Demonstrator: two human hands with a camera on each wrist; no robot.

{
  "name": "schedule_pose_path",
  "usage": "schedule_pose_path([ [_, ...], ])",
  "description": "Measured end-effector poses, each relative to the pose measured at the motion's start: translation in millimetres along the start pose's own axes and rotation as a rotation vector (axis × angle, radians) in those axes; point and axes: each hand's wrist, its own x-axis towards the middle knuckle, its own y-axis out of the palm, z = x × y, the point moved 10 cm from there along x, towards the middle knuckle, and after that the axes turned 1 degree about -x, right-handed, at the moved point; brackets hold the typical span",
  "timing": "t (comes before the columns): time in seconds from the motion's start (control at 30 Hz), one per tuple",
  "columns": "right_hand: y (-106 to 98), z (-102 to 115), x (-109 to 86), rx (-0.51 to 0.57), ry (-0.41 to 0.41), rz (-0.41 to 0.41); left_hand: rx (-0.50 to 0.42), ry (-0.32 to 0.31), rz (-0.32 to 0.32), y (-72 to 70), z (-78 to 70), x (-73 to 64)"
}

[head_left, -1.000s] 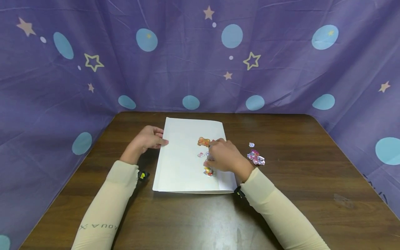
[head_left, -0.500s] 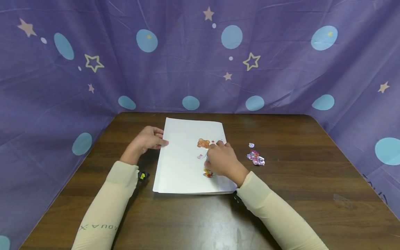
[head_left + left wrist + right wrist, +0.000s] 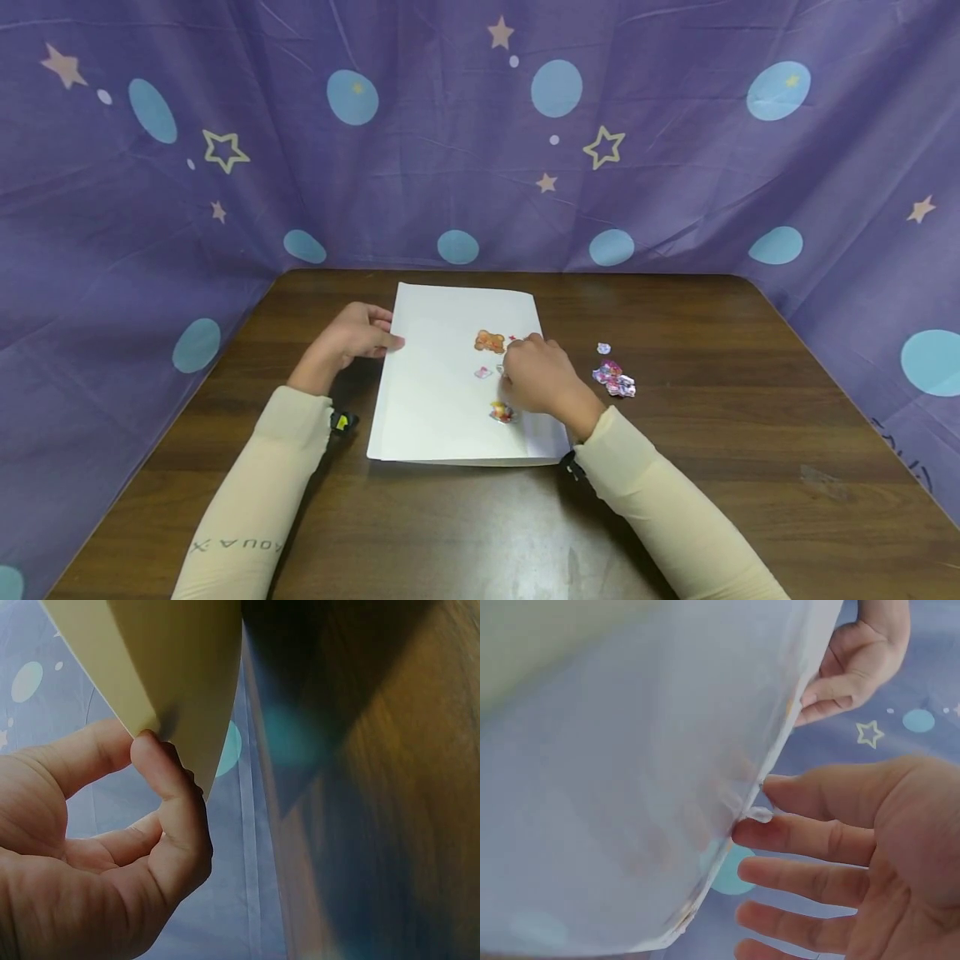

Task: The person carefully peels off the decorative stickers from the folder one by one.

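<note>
A large white sheet of paper [image 3: 442, 383], apparently folded, lies on the table. My left hand [image 3: 358, 331] pinches its left edge between thumb and finger, as the left wrist view [image 3: 150, 825] confirms. Over the paper's right half is my right hand [image 3: 543, 375]. In the right wrist view its straight, spread fingers [image 3: 802, 881] meet the paper, and a small clear sticker [image 3: 760, 814] sticks up between thumb and index finger, apart from the thumb. Near that hand lie a brown bear sticker [image 3: 490, 342], a pink sticker [image 3: 483, 372] and a yellow-red sticker [image 3: 502, 412].
To the right of the paper, a small pile of shiny stickers [image 3: 613, 379] lies on the brown wooden table [image 3: 720, 400], with one pale sticker [image 3: 603, 348] apart from it. A clear scrap [image 3: 823, 482] is farther right. A purple patterned curtain [image 3: 420, 167] hangs behind.
My right hand shifts slightly left and towards me, then back to the right, uncovering the yellow-red sticker more. My left hand keeps its place on the paper's edge.
</note>
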Motion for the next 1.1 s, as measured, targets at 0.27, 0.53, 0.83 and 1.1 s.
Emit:
schedule_pose_path([
  [0.27, -3.6, -9.3, 1.4, 0.015, 0.016, 0.029, 0.002, 0.002, -0.004, -1.1, 0.9, 1.4],
  [0.53, -10.9, -17.1, 0.3, 0.050, -0.005, 0.015, 0.007, 0.000, -0.002, -0.6, 1.6, 1.5],
  [0.83, -24.1, -37.3, -2.0, 0.125, 0.017, -0.006, -0.005, -0.003, 0.008, 1.4, 2.8, 4.2],
  [1.1, -30.8, -66.5, -6.6, 0.187, 0.096, 0.012, -0.019, -0.007, 0.016, 2.1, 3.1, 4.7],
])
